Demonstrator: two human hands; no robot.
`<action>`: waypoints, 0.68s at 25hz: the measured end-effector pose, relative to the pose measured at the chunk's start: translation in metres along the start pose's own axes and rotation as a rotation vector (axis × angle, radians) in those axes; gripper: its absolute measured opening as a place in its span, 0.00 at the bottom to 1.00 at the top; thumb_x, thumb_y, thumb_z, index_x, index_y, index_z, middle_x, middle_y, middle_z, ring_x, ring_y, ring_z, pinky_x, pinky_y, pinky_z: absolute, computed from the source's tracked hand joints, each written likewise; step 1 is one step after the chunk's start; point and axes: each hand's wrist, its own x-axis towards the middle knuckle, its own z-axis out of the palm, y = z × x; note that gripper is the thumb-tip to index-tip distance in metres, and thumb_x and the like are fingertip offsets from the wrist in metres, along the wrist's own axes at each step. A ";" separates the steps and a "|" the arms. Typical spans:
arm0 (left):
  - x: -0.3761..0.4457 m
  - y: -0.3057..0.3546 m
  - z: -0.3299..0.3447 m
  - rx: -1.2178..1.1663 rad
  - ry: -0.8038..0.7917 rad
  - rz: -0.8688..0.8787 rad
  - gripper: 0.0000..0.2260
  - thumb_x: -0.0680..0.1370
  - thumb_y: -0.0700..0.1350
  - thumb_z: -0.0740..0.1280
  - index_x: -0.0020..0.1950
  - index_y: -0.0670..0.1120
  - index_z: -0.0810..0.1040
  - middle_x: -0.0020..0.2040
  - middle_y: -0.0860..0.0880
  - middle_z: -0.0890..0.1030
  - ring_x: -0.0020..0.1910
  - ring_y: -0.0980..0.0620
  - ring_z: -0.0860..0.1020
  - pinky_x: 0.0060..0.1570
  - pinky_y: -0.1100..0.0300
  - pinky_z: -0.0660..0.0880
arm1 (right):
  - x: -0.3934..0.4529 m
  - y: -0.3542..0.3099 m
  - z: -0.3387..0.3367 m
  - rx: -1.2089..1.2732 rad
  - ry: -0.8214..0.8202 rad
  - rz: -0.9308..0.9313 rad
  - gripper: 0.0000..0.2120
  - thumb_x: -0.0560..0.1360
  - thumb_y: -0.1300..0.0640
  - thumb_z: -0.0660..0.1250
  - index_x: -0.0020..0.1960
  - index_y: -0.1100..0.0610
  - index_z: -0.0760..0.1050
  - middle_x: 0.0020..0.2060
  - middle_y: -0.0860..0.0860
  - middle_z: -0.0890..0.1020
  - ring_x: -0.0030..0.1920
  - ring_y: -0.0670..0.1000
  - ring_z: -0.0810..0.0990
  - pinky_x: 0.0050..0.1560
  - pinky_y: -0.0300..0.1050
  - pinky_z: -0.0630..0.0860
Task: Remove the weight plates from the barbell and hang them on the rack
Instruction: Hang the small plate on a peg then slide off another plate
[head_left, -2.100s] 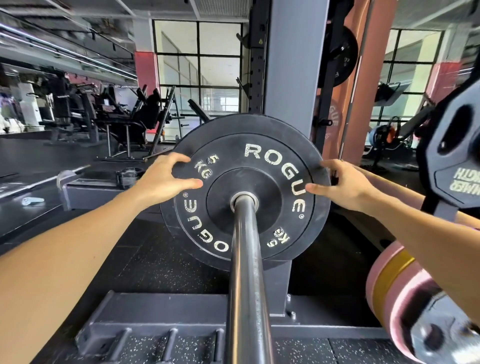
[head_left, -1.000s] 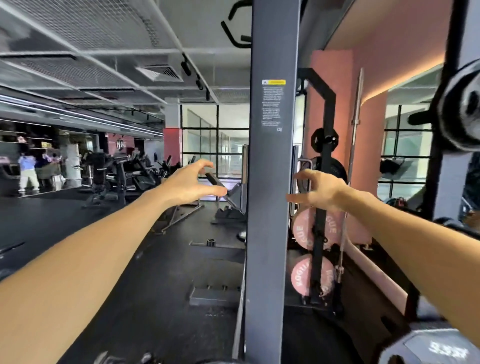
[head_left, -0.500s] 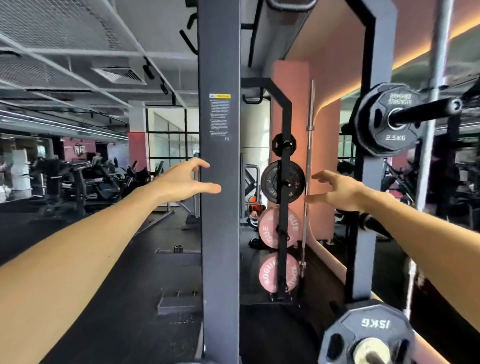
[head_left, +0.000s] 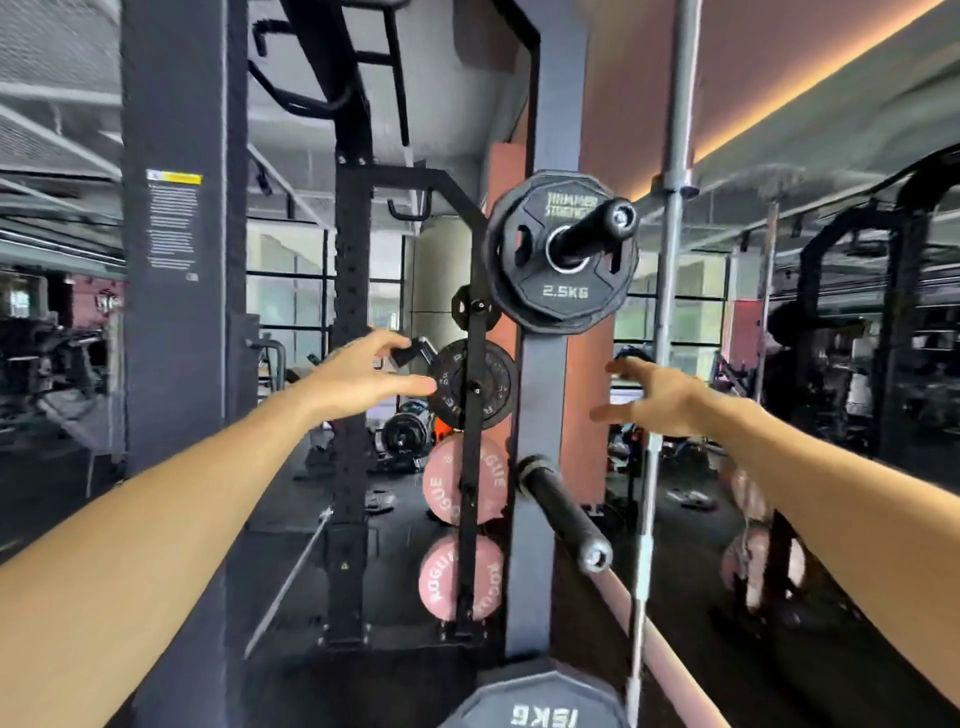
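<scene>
Both my arms reach forward at chest height with nothing in them. My left hand (head_left: 363, 376) hangs in the air with spread fingers, left of the grey rack upright (head_left: 540, 467). My right hand (head_left: 657, 397) is spread the same way on the upright's right side. A black 2.5 kg plate (head_left: 563, 291) hangs on the upright's top peg (head_left: 592, 234). Below it a bare black peg (head_left: 563, 512) sticks out toward me. A 15 kg plate (head_left: 540, 706) shows at the bottom edge. The barbell and the 5 kg plate are out of view.
A second rack (head_left: 472, 467) further back carries a small black plate (head_left: 475, 387) and two pink plates (head_left: 462, 480). A wide grey post (head_left: 182, 364) stands close on the left. A vertical steel bar (head_left: 670, 312) rises right of the upright. Mirrors line the right wall.
My hands have left the 5 kg plate on the barbell. The view has swung up and to the right, and the rack upright with its pegs now sits between my open hands.
</scene>
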 end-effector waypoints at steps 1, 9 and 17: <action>0.011 0.015 0.020 -0.015 -0.001 -0.004 0.33 0.66 0.65 0.75 0.68 0.60 0.70 0.71 0.50 0.70 0.62 0.52 0.71 0.56 0.55 0.67 | 0.004 0.022 -0.011 -0.005 -0.004 0.008 0.42 0.67 0.35 0.73 0.75 0.47 0.62 0.72 0.49 0.71 0.68 0.54 0.73 0.70 0.51 0.66; 0.069 0.082 0.064 0.031 0.024 -0.012 0.33 0.68 0.64 0.74 0.70 0.59 0.69 0.68 0.53 0.71 0.58 0.53 0.72 0.52 0.58 0.66 | 0.054 0.095 -0.056 0.022 -0.017 -0.051 0.41 0.68 0.37 0.73 0.75 0.49 0.61 0.72 0.53 0.70 0.69 0.56 0.71 0.72 0.54 0.64; 0.146 0.130 0.033 0.195 0.269 0.057 0.25 0.79 0.57 0.65 0.73 0.51 0.65 0.60 0.50 0.80 0.60 0.49 0.75 0.53 0.58 0.66 | 0.142 0.041 -0.109 0.083 0.281 -0.202 0.32 0.75 0.42 0.68 0.71 0.59 0.65 0.65 0.59 0.76 0.63 0.60 0.75 0.64 0.49 0.71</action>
